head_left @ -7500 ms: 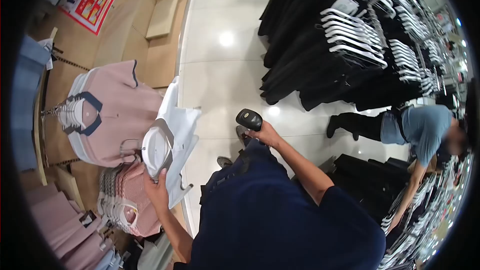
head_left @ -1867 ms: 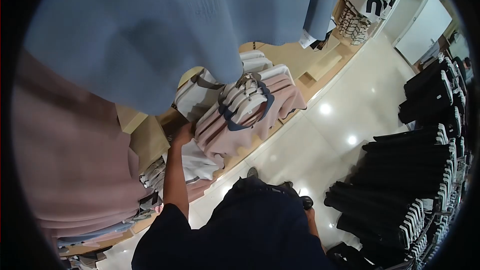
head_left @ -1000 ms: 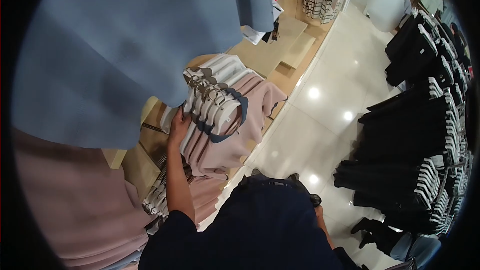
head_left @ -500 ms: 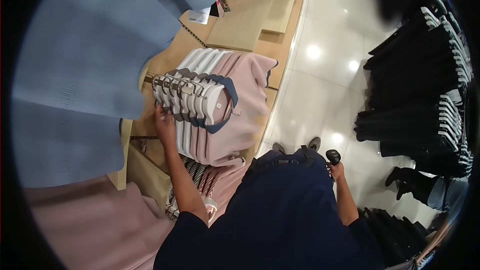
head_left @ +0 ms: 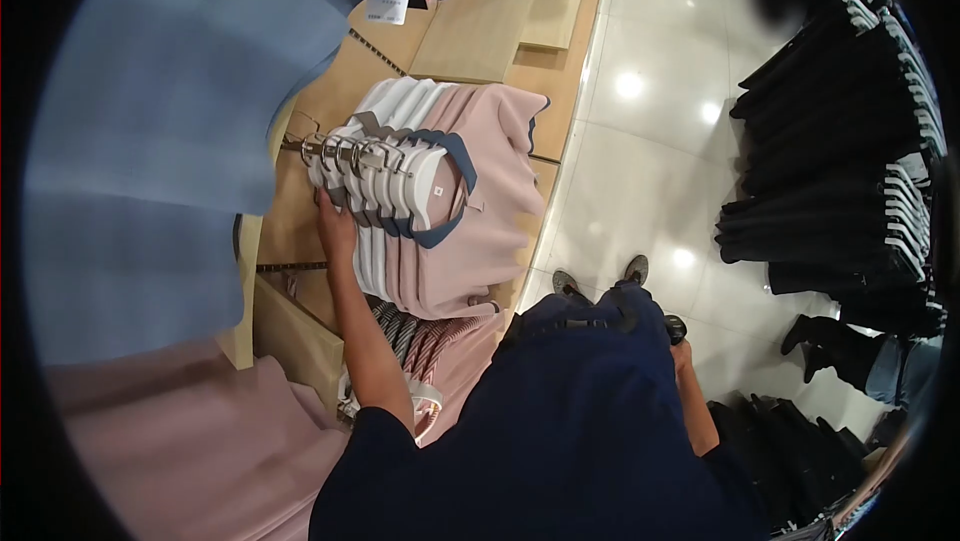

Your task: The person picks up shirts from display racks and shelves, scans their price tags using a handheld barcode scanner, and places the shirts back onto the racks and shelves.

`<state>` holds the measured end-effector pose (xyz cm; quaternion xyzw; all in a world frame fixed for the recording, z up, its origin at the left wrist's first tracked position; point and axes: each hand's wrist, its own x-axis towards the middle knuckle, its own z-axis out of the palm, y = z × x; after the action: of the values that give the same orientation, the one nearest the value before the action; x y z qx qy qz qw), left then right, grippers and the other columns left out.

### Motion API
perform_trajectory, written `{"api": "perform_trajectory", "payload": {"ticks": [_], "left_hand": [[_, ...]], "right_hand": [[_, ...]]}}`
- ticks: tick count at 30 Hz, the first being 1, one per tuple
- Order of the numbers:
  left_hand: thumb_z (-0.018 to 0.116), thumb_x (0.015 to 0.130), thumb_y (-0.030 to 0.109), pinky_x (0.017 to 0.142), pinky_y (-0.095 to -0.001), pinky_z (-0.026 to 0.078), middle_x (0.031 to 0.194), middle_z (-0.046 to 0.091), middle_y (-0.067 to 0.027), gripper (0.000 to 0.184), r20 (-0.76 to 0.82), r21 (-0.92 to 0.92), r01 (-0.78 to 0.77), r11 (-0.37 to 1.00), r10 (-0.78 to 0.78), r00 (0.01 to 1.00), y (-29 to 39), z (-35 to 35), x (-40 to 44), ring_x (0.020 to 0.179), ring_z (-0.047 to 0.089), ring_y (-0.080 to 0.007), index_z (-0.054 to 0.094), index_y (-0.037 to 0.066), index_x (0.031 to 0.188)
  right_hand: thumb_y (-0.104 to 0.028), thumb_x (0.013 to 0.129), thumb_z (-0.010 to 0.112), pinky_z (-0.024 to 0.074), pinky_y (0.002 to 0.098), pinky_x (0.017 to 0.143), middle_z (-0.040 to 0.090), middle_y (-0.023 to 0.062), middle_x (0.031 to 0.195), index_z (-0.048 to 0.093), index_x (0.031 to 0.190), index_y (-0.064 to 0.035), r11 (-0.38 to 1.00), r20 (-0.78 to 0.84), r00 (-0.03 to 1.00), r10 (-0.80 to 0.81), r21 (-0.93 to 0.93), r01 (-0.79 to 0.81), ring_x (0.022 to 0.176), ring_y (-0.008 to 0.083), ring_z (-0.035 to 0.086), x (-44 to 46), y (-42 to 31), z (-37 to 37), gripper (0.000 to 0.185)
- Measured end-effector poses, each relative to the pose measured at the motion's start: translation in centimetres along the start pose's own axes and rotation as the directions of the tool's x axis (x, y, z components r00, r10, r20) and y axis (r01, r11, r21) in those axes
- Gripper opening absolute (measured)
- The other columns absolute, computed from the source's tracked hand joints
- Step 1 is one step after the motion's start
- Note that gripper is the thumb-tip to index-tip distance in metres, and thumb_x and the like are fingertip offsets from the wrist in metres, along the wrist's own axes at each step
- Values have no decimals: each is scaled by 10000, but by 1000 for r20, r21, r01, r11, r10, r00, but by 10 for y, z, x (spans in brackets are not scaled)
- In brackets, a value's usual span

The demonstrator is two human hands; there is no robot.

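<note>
Pink and white collared shirts (head_left: 470,241) hang in a row on white hangers (head_left: 425,176) from a metal rail, the front one with a dark blue collar. My left hand (head_left: 338,226) is at the rear of this row, its fingers curled against the collar of a back shirt and partly hidden by it. Low at my right side, my right hand (head_left: 682,356) is closed around a black handheld scanner (head_left: 676,329) with a rounded head. Its lower part is hidden by the hand and my body.
Large blue garments (head_left: 150,161) hang close on the left, above pink cloth (head_left: 190,421). Striped garments (head_left: 405,336) hang below the shirts. Wooden shelf boards (head_left: 480,16) stand beyond. Across the tiled aisle (head_left: 640,181) are racks of black clothes (head_left: 830,141) and a person's legs (head_left: 860,371).
My left hand has moved slightly up and in closer against the rear shirts. My right hand with the scanner has dropped lower, nearer my body. The view has shifted a little.
</note>
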<state>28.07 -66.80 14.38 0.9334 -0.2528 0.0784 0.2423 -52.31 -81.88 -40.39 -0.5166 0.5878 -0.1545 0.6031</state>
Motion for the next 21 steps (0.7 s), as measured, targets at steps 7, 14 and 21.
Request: {"api": "perform_trajectory", "payload": {"ticks": [7,14,21], "left_hand": [[584,917,100,1068,-414,401,1386,533,-260,569,224,86,62,994,-80,971,14,-15,4,1306,498,-387,414,-24,1445],[436,1011,271,1117,-356,326,1469,491,-163,523,467,-546,667,507,-477,745,-124,68,-134,1329,461,-281,433,10,1464],[759,780,49,1007,-351,415,1279,608,-107,656,190,-717,605,346,-738,647,-35,154,-461,1141,567,-230,488,4,1376]], "right_hand": [[-153,868,653,469,320,470,640,70,697,620,867,-34,951,95,966,241,-223,-215,533,173,605,-56,-267,-32,124],[-218,819,748,486,308,486,632,62,702,599,853,-47,960,187,969,159,-260,-107,534,160,613,-2,-315,-68,229],[-224,801,766,475,290,493,633,60,709,605,850,-36,937,329,936,125,-349,-2,536,138,572,11,-299,-134,253]]}}
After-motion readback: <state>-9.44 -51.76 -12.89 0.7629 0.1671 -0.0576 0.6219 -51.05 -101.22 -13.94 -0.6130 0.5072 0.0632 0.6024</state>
